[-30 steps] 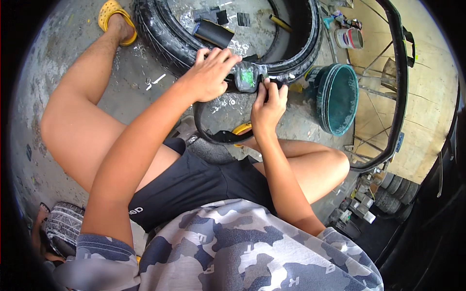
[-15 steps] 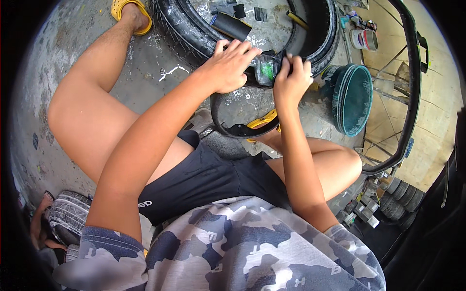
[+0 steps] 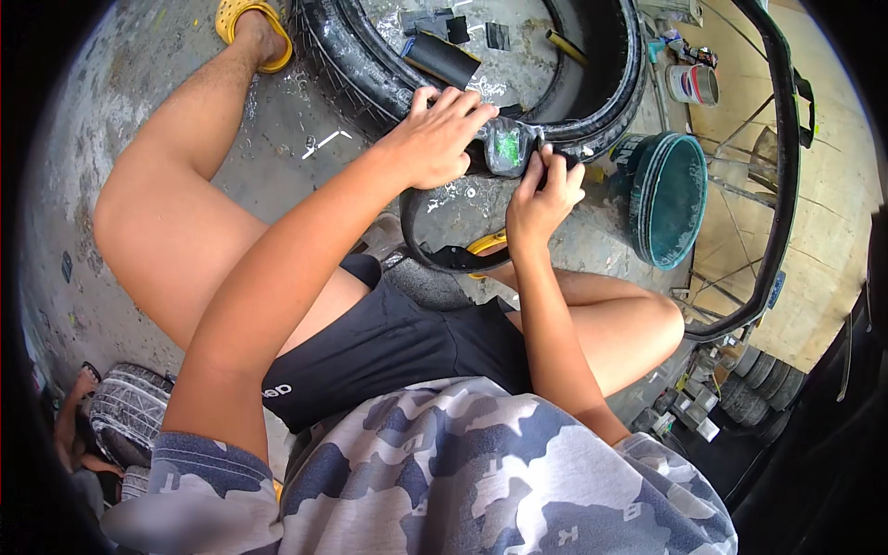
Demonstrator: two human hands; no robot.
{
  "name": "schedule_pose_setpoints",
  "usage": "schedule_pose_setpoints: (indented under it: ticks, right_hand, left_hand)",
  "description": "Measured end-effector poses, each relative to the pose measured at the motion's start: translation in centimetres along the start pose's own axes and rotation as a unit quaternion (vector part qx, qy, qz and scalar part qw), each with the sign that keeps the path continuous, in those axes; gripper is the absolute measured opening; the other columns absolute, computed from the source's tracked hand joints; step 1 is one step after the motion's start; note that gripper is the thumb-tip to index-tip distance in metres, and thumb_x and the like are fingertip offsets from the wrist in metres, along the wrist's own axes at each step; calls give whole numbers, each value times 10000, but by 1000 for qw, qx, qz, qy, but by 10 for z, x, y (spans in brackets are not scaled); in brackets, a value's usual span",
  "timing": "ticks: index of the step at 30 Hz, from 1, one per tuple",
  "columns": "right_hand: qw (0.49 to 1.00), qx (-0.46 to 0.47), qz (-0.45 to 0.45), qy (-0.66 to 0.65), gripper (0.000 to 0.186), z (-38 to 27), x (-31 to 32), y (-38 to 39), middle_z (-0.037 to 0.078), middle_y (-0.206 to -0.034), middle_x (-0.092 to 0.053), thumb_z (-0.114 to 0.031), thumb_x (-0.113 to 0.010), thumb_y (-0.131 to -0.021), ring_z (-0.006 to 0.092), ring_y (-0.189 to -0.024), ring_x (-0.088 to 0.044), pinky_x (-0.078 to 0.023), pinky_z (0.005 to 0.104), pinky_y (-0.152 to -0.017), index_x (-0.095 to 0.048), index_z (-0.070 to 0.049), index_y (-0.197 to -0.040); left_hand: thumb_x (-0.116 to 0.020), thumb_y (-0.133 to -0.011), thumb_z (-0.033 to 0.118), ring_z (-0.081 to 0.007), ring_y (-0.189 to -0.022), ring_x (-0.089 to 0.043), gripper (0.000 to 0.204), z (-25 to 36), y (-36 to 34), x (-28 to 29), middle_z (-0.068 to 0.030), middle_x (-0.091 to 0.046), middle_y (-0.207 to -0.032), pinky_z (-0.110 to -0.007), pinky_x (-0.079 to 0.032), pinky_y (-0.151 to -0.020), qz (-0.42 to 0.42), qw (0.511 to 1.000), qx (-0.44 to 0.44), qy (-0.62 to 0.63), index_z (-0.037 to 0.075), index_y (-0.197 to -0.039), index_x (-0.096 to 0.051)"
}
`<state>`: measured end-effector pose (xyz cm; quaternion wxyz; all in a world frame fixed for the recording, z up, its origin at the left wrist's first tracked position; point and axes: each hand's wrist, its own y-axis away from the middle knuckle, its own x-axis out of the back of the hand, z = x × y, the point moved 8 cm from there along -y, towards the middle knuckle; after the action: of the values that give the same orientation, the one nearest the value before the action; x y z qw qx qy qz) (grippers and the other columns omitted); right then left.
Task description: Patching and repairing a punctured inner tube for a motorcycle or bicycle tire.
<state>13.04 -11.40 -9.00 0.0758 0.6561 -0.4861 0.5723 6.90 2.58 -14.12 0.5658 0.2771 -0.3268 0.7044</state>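
Note:
A large black tyre (image 3: 356, 74) lies on the floor in front of me. On its near edge is a dark, shiny patched spot with a green centre (image 3: 508, 146). My left hand (image 3: 439, 139) is closed over the tyre's rim just left of that spot, fingers curled over the edge. To the right of the green spot, my right hand (image 3: 544, 199) is closed in a pinch at the near edge. Something dark and narrow shows at its fingertips, too small to make out. A black curved band (image 3: 413, 236) hangs below the tyre, between my legs.
Inside the tyre ring are a dark rolled sheet (image 3: 444, 60), small black pieces (image 3: 498, 37) and a yellow-black stick (image 3: 566, 46). A teal bucket (image 3: 668, 199) and a small white pail (image 3: 692, 85) stand to the right, beside a black-framed wheel (image 3: 784, 185). More tyres (image 3: 129, 412) lie behind.
My right hand has drawn back toward me and slightly left, off the tyre's edge, uncovering more of the patched spot. My left hand has shifted slightly toward me, still on the rim.

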Motion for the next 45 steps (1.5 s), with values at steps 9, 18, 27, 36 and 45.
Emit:
schedule_pose_setpoints:
  ticks: [9, 18, 27, 36, 45]
  right_hand:
    - [997, -38, 30, 61, 133, -1, -1, -7, 147, -879, -565, -112, -637, -869, 337, -788, -553, -346, 414, -682, -654, -72, -994]
    - [997, -59, 26, 31, 102, 3, 32, 0, 174, -844, -570, -85, -685, -835, 382, -749, -593, -431, 477, -645, -676, -50, -930]
    - [995, -92, -3, 34, 111, 9, 6, 20, 185, -913, -561, -97, -634, -866, 393, -792, -546, -384, 461, -681, -646, -56, -968]
    - [995, -92, 36, 20, 109, 4, 8, 14, 183, -895, -543, -89, -653, -855, 386, -788, -563, -415, 467, -682, -646, -53, -958]
    - [987, -134, 55, -65, 120, 27, 32, -31, 166, -853, -613, -89, -694, -837, 324, -805, -598, -466, 404, -760, -658, 3, -905]
  left_hand:
    - [-647, -748, 101, -277, -1271, -389, 695, 3, -1, 0, -142, -439, -1286, -501, -219, -1074, -22, 1000, 5, -5, 83, -1391, -385]
    - [-623, -735, 84, -266, -1261, -397, 680, 0, 1, 1, -117, -454, -1262, -486, -219, -1077, -29, 999, 18, 13, 78, -1379, -404]
    - [-642, -729, 101, -288, -1282, -391, 700, 0, 3, -3, -152, -449, -1298, -496, -225, -1072, -17, 1000, 16, 2, 86, -1383, -394]
    - [-639, -712, 83, -286, -1265, -396, 700, 1, 2, 1, -126, -454, -1270, -491, -238, -1059, -2, 1000, 12, 10, 76, -1372, -407]
    - [-625, -744, 107, -275, -1267, -396, 654, 0, 3, 2, -134, -446, -1284, -495, -240, -1064, -39, 999, 26, 24, 52, -1365, -430]
